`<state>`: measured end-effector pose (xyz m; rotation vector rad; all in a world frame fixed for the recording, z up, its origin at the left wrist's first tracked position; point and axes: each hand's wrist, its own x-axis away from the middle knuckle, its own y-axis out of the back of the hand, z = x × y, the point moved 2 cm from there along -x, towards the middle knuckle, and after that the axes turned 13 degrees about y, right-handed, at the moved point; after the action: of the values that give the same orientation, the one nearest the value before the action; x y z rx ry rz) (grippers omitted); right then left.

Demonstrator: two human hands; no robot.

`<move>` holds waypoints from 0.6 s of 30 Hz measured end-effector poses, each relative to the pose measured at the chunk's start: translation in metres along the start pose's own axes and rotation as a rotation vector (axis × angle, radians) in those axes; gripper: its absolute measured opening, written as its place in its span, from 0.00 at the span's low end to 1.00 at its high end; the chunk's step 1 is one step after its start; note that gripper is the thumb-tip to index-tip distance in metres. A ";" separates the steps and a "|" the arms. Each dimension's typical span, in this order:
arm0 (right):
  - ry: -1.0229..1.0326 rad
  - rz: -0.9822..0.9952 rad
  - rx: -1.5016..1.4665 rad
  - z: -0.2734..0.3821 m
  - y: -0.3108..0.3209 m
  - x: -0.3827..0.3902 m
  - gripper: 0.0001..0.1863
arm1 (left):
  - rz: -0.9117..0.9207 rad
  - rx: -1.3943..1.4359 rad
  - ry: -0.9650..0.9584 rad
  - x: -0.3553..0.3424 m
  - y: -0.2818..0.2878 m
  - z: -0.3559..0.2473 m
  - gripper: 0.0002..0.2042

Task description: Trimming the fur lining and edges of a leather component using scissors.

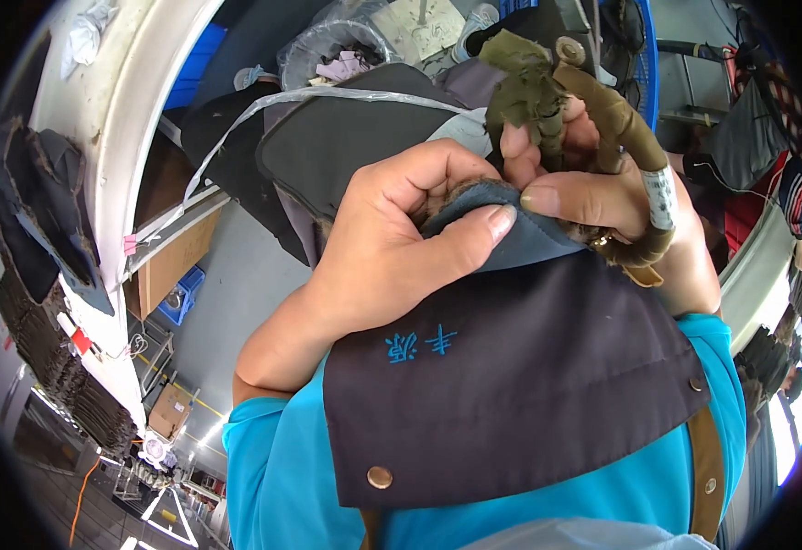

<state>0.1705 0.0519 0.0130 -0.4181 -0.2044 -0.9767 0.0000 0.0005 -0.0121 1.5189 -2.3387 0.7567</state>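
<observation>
In front of my chest, both hands grip a small blue-grey piece of fabric (534, 240) with brown fur along its folded edge. My left hand (392, 234) curls around its left side, thumb pressed on top and fingers folded behind. Close beside it, my right hand (602, 202) pinches the edge under its thumb. Looped around that right hand is a handle (613, 115) wrapped in olive cloth, bearing a white label. A round metal disc tops it, and a bunched olive cloth wrap (525, 78) stands by the fingers. The handle's tool kind cannot be made out.
A dark apron (511, 376) covers my front. Beyond my hands lies a dark grey padded surface (350, 137), with a bag-lined bin (337, 50) of scraps behind it. A white table edge (130, 110) runs along the left, with dark fabric pieces (38, 197) on it.
</observation>
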 end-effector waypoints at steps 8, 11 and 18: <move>0.445 -0.035 0.729 0.019 0.043 0.032 0.52 | -0.095 0.166 0.004 -0.002 0.002 0.000 0.06; 0.499 0.020 0.863 0.019 0.052 0.037 0.43 | -0.136 0.185 -0.055 -0.003 0.002 0.004 0.07; 0.266 0.276 1.199 0.016 0.052 0.044 0.36 | -0.203 0.115 -0.036 0.001 0.002 -0.001 0.08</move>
<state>0.2380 0.0510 0.0299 0.7613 -0.4318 -0.4913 -0.0020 0.0013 -0.0111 1.7991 -2.1552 0.8299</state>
